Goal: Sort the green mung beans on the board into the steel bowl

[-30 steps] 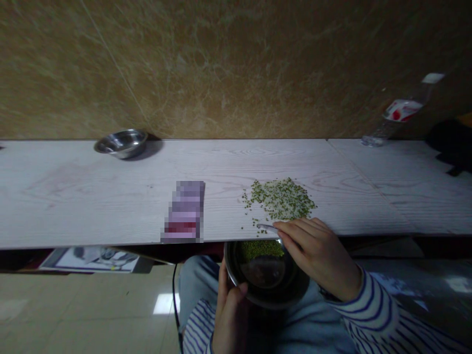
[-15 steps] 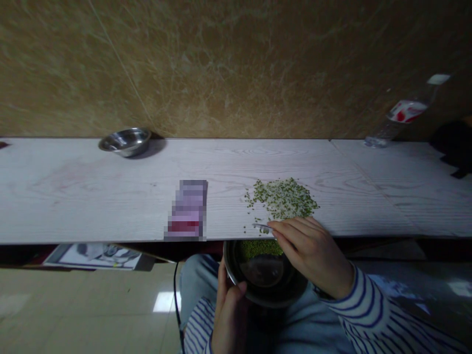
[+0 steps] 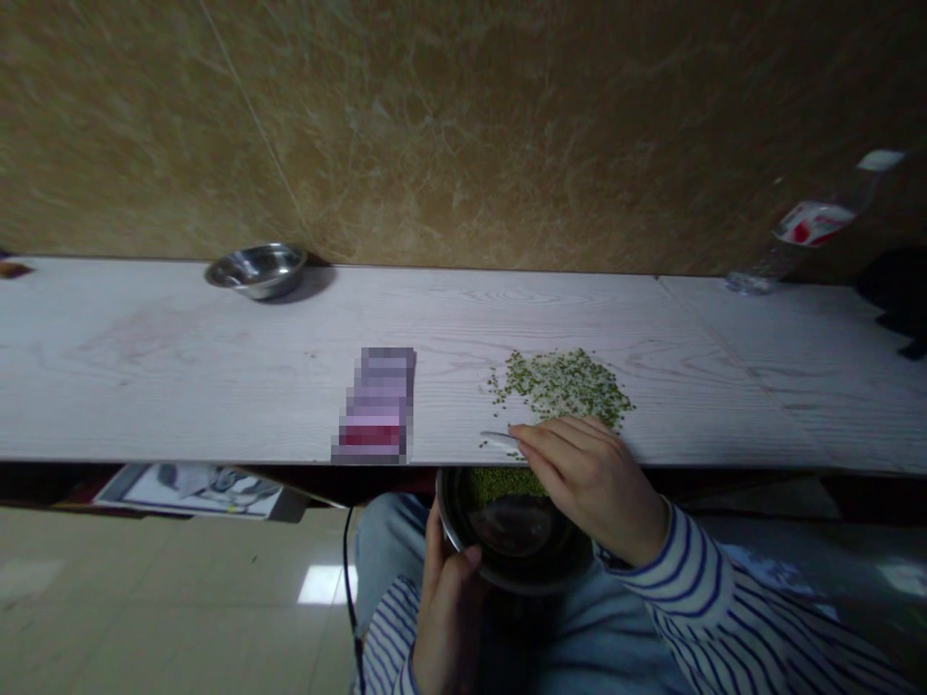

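Observation:
My left hand (image 3: 450, 598) is closed on the left rim of a metal bowl (image 3: 443, 516) below the table edge, thumb over the rim. Green mung beans (image 3: 499, 480) lie at the far side inside it. My right hand (image 3: 590, 478) pinches a small, pale, shiny spoon (image 3: 498, 439), its end pointing left just above the table's front edge. Behind the fingers spreads a pile of mung beans mixed with white grains (image 3: 569, 386), perhaps rice. A few loose beans lie near the spoon. The right hand covers part of the pile and of the bowl.
A second metal bowl (image 3: 257, 272) stands by the wall at the back left. A blurred-out phone-like slab (image 3: 377, 405) lies left of the pile. On the right are a clear plastic bottle (image 3: 811, 227) and a black object (image 3: 898, 294). An open drawer (image 3: 290, 502) juts out below.
My right hand and the spoon have moved slightly left along the table edge. My left hand still holds the bowl. The whole view has shifted a little.

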`<state>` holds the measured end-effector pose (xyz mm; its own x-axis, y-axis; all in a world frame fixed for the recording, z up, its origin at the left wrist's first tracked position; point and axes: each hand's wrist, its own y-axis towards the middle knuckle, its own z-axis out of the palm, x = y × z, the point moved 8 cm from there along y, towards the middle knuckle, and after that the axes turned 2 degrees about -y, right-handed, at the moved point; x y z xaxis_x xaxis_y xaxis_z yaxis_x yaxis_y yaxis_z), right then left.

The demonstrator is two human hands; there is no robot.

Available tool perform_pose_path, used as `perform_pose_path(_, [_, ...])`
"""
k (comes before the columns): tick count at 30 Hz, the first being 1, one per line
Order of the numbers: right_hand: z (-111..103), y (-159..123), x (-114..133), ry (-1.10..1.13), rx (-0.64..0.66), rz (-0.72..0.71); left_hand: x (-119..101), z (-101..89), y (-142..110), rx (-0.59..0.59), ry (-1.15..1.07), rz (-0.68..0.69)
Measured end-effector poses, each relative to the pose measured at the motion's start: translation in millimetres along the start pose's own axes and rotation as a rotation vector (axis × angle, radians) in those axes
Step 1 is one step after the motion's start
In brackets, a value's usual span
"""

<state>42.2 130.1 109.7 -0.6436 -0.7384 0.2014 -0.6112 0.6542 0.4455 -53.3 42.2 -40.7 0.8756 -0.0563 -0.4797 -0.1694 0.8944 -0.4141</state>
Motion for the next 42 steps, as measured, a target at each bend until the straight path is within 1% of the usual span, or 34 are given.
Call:
perform_pose_path(4, [2.0, 0.3, 3.5, 0.031, 0.028, -0.027, -4.4, 3.1, -0.6, 0.027, 0.018, 0.005])
perform_pose_path(10, [3.3, 2.7, 3.7, 0.016, 0.008, -0.035, -5.6, 1.6, -0.8, 0.029, 0.018, -0.006])
perform_pose_path(13, [3.5, -1.6, 10.6, 0.022, 0.043, -0.052, -5.2, 2.8, -2.3, 0.047, 0.014, -0.001])
perform_pose_path(16, [-1.9, -9.8, 13.5, 0.027, 0.057, -0.054, -3.4, 4.8, -3.4, 0.062, 0.027, -0.009])
perform_pose_path(18, [-7.8, -14.7, 9.2, 0.002, 0.038, -0.041, -2.6, 6.2, -3.5, 0.077, 0.035, -0.009])
perform_pose_path(22, [-19.2, -21.4, -10.0, -0.071, -0.029, 0.009, -1.2, 6.2, -2.4, 0.113, 0.045, -0.002])
perform_pose_path(24, [-23.0, -24.2, -18.9, -0.097, -0.054, 0.034, 1.5, 3.1, -2.0, 0.107, 0.051, -0.004])
perform_pose_path(26, [-26.4, -26.9, -24.6, -0.112, -0.075, 0.052, 4.9, -1.0, -2.5, 0.077, 0.061, 0.004])
perform_pose_path(28, [-29.8, -28.9, -27.7, -0.12, -0.093, 0.07, 11.0, -4.3, -3.9, 0.036, 0.076, -0.012])
perform_pose_path(30, [-33.5, -30.2, -29.7, -0.127, -0.103, 0.092, 16.5, -4.1, -5.8, 0.024, 0.078, -0.03])
perform_pose_path(33, [-39.2, -31.5, -33.1, -0.134, -0.108, 0.12, 18.6, -5.1, -6.5, -0.002, 0.093, -0.02])
perform_pose_path(38, [-44.9, -36.5, -42.6, -0.134, -0.134, 0.159, 15.3, -8.0, -1.2, 0.023, 0.113, -0.015])
perform_pose_path(42, [-38.4, -37.0, -43.0, -0.105, -0.144, 0.172, 13.7, -9.0, 2.8, 0.024, 0.168, -0.025])
